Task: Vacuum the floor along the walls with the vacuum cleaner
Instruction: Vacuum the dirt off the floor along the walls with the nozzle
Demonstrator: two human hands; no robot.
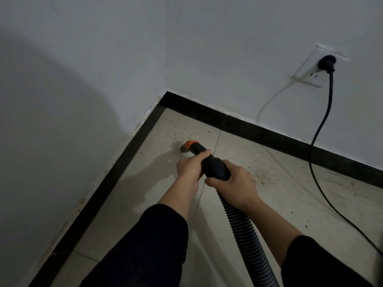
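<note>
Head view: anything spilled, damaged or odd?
Dark grit is scattered on the floor right of the hose, toward the black baseboard. The wall just above the left baseboard looks stained and chipped. Nothing else stands out.

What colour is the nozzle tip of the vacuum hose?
Orange, on the nozzle tip; head view.

Tiled floor (290, 204): black cord (324, 195), scattered grit (261, 177).

A black curved plastic vacuum nozzle (209, 162) with an orange tip points toward 11 o'clock, angled down at the dusty beige tiled floor (157, 183) near the corner of the white walls (228, 59), its ribbed dark grey hose (246, 235) trailing toward 5 o'clock.
</note>
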